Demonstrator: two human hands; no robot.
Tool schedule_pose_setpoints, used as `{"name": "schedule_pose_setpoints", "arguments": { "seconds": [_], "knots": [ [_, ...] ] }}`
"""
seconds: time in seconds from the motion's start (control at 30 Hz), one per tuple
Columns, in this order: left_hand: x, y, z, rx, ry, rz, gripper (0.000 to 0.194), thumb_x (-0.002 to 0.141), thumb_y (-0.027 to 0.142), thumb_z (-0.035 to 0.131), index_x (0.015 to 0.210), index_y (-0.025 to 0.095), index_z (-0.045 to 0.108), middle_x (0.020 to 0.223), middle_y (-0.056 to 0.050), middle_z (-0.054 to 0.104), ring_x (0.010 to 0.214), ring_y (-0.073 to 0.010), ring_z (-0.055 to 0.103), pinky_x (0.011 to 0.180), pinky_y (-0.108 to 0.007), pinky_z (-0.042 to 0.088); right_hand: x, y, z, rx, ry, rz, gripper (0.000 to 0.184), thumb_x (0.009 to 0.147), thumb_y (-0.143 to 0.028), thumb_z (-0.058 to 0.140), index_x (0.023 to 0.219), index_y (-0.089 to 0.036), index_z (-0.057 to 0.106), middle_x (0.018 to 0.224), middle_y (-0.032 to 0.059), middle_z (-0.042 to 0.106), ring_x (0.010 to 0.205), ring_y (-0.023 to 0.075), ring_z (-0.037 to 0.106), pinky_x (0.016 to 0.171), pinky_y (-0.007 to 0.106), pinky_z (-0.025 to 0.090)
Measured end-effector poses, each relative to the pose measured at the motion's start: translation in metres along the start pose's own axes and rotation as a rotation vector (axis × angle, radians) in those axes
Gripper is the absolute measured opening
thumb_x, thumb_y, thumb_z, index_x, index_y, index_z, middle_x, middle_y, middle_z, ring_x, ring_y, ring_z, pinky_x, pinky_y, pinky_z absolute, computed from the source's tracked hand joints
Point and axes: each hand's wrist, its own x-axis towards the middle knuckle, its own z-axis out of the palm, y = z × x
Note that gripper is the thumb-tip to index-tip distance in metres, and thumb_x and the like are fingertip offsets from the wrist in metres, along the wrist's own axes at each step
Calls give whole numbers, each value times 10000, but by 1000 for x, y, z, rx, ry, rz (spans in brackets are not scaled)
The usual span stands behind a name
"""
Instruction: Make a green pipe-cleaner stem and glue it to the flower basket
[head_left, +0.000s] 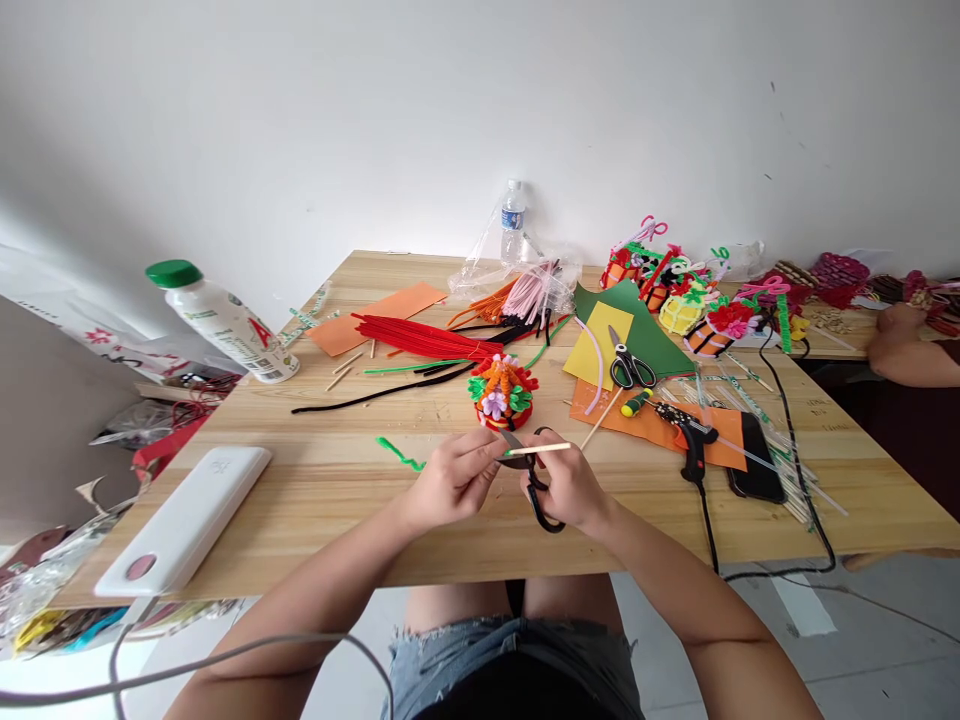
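My left hand (456,478) is closed in a pinch on a thin pale wooden stick (544,449) that points right, across the front of my right hand. A bit of green shows at the stick's near end. A green fuzzy pipe cleaner (397,453) sticks out to the left of that hand; whether the fingers hold it I cannot tell. My right hand (566,482) is closed on black-handled scissors (534,490), whose blades are parted beside the left fingertips. Just beyond stands a small round pipe-cleaner flower basket (501,392) in red, orange, green and lilac.
Red pipe cleaners (420,338) lie behind the basket. To the right are other scissors (631,368), a glue gun (694,440) with its cord, a phone (757,470) and finished baskets (712,330). A power bank (187,515) and bottle (232,330) stand left. Another person's arm (915,345) rests far right.
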Motion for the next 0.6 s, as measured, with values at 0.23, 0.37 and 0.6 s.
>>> {"name": "schedule_pose_setpoints", "arguments": {
  "seconds": [0.23,0.37,0.6],
  "knots": [
    [5,0,0,1,-51,-53,200,918,87,432,1039,153,576,734,-43,544,625,-124,502,553,-219,400,-3,1,2,-79,21,28,278,722,-115,537,987,-194,559,718,23,571,649,187,543,599,290,453],
    [7,2,-1,22,-68,-105,165,925,120,433,984,145,586,729,-49,562,638,-129,532,569,-225,437,-4,-1,1,-65,5,85,295,716,-121,548,999,-202,569,724,22,580,644,183,543,605,286,451],
    [2,-1,3,71,70,-103,175,899,123,520,1043,168,610,902,-91,648,813,-155,642,689,-254,537,-3,1,0,-80,25,76,337,747,-131,556,1077,-199,568,777,38,596,691,196,566,642,299,470]
  ]
}}
